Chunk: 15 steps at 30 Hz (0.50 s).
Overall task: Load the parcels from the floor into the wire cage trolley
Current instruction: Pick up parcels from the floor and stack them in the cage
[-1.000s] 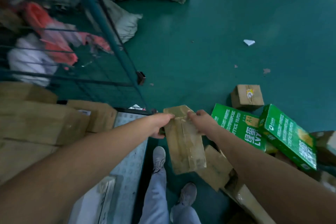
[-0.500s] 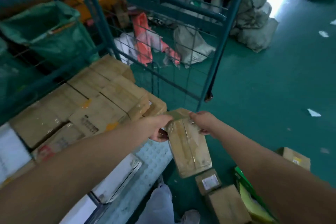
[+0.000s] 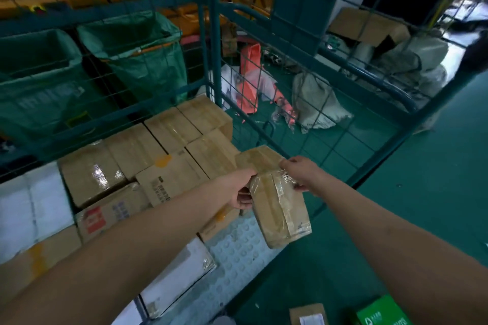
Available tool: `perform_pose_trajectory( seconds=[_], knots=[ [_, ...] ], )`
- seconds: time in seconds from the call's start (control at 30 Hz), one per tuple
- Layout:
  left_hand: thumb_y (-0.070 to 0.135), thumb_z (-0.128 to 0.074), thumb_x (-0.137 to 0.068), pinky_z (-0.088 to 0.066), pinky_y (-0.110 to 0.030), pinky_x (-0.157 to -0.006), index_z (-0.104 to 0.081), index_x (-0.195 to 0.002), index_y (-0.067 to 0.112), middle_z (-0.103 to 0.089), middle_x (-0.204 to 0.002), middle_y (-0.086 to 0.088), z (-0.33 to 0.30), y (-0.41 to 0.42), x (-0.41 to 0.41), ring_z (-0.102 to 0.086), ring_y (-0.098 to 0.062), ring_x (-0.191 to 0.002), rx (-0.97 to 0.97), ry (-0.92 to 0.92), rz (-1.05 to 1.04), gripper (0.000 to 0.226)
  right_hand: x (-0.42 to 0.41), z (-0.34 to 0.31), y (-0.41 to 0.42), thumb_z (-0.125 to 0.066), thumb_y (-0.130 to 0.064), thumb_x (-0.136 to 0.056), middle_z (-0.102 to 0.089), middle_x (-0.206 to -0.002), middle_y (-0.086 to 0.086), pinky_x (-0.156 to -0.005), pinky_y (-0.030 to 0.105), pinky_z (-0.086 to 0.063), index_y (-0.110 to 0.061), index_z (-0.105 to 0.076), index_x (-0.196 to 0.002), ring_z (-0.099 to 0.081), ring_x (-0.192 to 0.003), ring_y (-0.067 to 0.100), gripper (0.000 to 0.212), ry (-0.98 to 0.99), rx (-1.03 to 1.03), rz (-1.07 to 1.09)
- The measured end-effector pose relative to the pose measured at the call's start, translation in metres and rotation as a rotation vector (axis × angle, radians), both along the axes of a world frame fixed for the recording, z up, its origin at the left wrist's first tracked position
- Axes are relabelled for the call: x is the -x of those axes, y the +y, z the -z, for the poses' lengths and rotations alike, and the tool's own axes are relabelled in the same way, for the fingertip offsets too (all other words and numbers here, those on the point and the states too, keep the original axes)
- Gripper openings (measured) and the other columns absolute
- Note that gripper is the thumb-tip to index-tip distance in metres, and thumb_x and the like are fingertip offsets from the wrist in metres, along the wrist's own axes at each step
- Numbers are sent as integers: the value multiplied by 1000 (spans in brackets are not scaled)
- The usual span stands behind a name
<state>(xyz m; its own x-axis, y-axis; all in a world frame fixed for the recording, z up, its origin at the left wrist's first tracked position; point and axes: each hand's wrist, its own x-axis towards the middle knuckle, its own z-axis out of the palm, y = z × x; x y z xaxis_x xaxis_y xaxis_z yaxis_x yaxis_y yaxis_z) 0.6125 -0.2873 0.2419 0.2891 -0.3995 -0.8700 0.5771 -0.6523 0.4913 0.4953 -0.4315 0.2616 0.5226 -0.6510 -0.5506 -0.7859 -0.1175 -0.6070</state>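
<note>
You're looking at the trolley's studded deck [image 3: 237, 253], with taped cardboard boxes [image 3: 169, 150] sitting packed on it and white boxes [image 3: 179, 274] lying nearest you. A small labelled carton [image 3: 307, 314] and a green box [image 3: 383, 311] are lying on the green floor [image 3: 412, 192].

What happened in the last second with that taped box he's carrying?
The taped box was carried from above the floor parcels up to the trolley, beside the stacked boxes. The left hand and right hand kept gripping its top end throughout.
</note>
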Motion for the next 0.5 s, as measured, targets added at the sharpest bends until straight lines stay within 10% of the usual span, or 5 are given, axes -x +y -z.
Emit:
perform_pose_trajectory(
  seconds=[0.3, 0.5],
  knots=[
    [39, -61, -100, -55, -40, -90, -60, -108, 12, -60, -109, -7, -1, -26, -70, -61, -24, -98, 74, -17, -33, 28, -83, -10, -27, -50, -37, -105, -58, -129, 20, -101, 57, -53, -17, -53, -140, -61, -116, 38, 41, -90, 29, 6],
    [36, -56, -104, -57, -30, -71, -57, -100, 16, -59, -101, -6, 6, -46, -88, -61, -28, -100, 83, 8, -110, 21, -119, 10, -57, -51, -41, -98, -55, -136, 3, -87, 35, -47, -28, -36, -158, -51, -102, 22, 63, -13, 123, -106]
  ],
)
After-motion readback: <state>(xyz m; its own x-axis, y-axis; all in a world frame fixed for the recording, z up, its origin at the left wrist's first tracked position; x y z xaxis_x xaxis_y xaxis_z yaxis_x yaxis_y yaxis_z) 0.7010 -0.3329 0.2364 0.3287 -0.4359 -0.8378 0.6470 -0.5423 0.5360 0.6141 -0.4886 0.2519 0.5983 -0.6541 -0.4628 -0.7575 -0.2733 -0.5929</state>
